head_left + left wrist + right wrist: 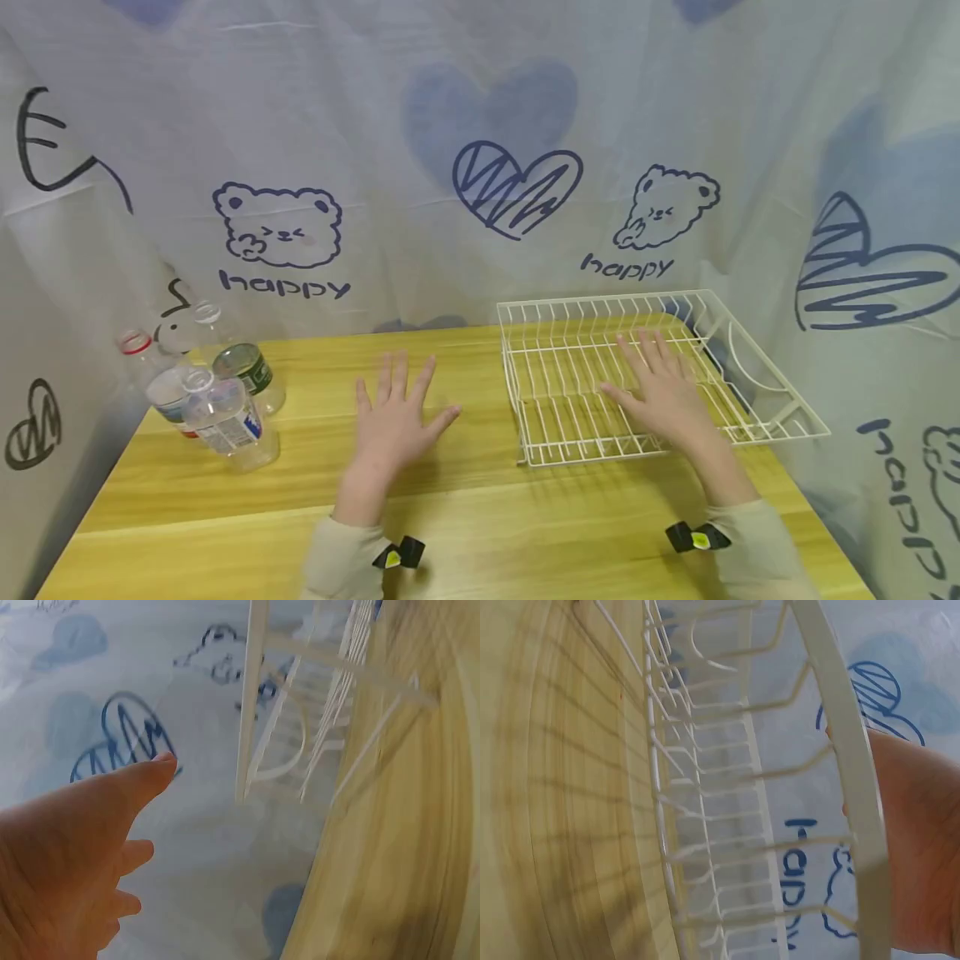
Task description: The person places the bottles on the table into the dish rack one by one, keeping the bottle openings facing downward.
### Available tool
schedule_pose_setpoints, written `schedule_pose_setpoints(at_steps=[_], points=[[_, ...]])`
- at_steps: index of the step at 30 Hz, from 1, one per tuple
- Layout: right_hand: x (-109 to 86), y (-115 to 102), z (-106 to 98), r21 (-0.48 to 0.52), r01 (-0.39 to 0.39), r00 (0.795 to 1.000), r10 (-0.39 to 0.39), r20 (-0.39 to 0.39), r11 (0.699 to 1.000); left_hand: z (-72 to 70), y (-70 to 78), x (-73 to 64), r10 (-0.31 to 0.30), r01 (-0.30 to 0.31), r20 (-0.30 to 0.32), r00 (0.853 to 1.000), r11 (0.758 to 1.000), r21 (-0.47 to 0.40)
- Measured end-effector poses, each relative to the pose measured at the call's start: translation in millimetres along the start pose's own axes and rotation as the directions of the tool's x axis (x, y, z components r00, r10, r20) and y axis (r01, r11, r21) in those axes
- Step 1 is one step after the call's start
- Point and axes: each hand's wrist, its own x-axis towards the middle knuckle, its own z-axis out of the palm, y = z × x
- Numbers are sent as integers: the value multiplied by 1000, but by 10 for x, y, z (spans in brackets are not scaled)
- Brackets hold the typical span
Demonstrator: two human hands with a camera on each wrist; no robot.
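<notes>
My left hand [393, 425] hovers over the middle of the wooden table with its fingers spread and nothing in it. In the left wrist view its thumb [142, 780] points toward the rack. A white wire dish rack [570, 392] stands at the right of the table. My right hand [667, 396], fingers spread as well, overlaps the rack in the head view. From the right wrist view, that hand [922, 840] shows behind the rack's front rail [855, 802], holding nothing. Three clear plastic bottles stand at the left: one with a red neck ring [161, 379], one green-labelled [243, 367], one blue-and-white-labelled [232, 425].
The table [465, 517] has a light wood-grain top. A pale curtain [390, 108] printed with hearts and bears hangs behind it and along both sides. Black straps [401, 552] sit on both sleeves near the wrists.
</notes>
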Motion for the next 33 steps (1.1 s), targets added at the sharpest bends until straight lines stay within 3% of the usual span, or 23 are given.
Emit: schedule_pose_setpoints(at_steps=[8, 14, 20, 25, 33], points=[[-145, 230, -134, -22, -27, 997, 26, -69, 999, 97, 436, -118, 151, -151, -18, 988, 988, 22], [-261, 479, -219, 0, -74, 991, 74, -114, 997, 214, 730, -235, 280, -280, 9, 960, 960, -2], [-407, 785, -256, 20, -105, 985, 107, -138, 994, 323, 893, -311, 369, -370, 53, 928, 929, -8], [-517, 1052, -241, 33, -109, 980, 113, -162, 994, 392, 940, -336, 389, -387, 67, 919, 921, -45], [-618, 1299, -172, 20, -132, 978, 133, -158, 991, 414, 973, -330, 360, -357, 63, 931, 932, -58]])
